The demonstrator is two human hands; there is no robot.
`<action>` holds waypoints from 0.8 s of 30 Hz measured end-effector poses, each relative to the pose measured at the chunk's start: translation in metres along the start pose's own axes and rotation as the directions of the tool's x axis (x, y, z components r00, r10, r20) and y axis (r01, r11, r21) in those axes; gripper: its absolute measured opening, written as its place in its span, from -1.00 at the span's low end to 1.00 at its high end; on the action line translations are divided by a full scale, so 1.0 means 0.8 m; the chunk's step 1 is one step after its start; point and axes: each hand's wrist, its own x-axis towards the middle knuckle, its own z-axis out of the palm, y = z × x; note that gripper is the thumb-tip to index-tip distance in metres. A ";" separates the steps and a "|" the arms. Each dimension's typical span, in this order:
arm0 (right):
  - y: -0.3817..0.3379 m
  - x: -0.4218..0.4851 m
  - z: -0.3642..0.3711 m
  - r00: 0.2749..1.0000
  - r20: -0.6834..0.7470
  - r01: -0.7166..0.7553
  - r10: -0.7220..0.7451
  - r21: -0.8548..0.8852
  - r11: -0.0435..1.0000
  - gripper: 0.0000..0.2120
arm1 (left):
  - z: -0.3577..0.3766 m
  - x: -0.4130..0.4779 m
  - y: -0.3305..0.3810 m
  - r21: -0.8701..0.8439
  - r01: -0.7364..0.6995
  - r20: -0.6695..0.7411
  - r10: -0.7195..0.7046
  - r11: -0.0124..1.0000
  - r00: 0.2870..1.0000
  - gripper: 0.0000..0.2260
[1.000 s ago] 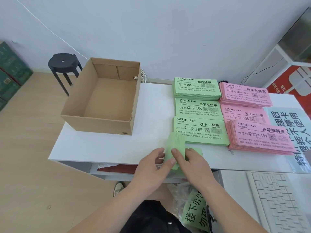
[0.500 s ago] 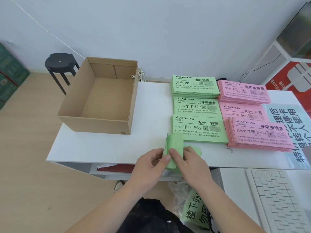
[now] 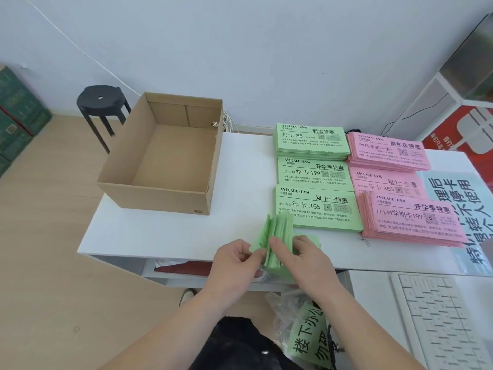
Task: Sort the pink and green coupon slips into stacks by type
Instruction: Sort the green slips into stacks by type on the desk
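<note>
Worktop [image 3: 165, 231] first: carries the same six sorted piles as a second ago, with the green stacks [image 3: 314, 173] in one column and the pink stacks [image 3: 384, 184] just beside them on the right. None added to, none shifted. Cardboard box [image 3: 160, 198] on the left side: stands open, as before.

Bundle of green slips [image 3: 280, 231], at the near edge in front of the nearest green stack [image 3: 317, 209]: stands more on edge now and fans wider than a second ago. Left grip [image 3: 234, 263]: pinches the outermost slip [image 3: 260, 243] and draws it away to the left of the bundle. Right grip [image 3: 309, 263]: holds the rest, thumb pressed on the near face, fingers curled behind. Points, probably, to the separating of one slip for reading and placing. Sorting looks well advanced but not finished, with a thick bundle left in hand.

Look of the bundle: pale green, thin paper, many leaves, splayed and uneven at the top, bent a little. Print on the faces too blurred to read, so cannot tell the right stack for the slip. Likely bends and slides easily.
</note>
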 end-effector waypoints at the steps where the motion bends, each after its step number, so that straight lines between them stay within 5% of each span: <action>1: 0.001 0.001 -0.002 1.000 0.001 -0.011 0.011 0.009 1.000 -0.47 | -0.001 0.001 -0.001 -0.015 0.014 -0.021 -0.014 1.000 1.000 -0.77; 7: 0.004 -0.002 -0.006 0.999 0.031 -0.025 0.022 0.078 0.997 -0.69 | -0.006 0.002 0.000 -0.139 0.093 -0.079 -0.105 0.986 0.991 -0.85; 12: 0.001 -0.002 -0.006 1.000 0.021 -0.021 0.020 0.086 0.996 -0.71 | -0.006 0.006 -0.004 -0.010 0.016 -0.033 -0.017 1.000 0.999 -0.48; 18: -0.001 -0.002 -0.010 1.000 0.027 -0.017 0.015 0.091 0.996 -0.69 | -0.002 0.009 -0.003 0.095 -0.078 -0.050 0.083 0.992 0.995 -0.35; 24: 0.006 0.000 -0.006 0.998 0.061 0.038 -0.035 -0.044 0.998 -0.37 | -0.005 0.009 0.031 0.060 -0.093 -0.003 0.094 0.994 0.996 -0.74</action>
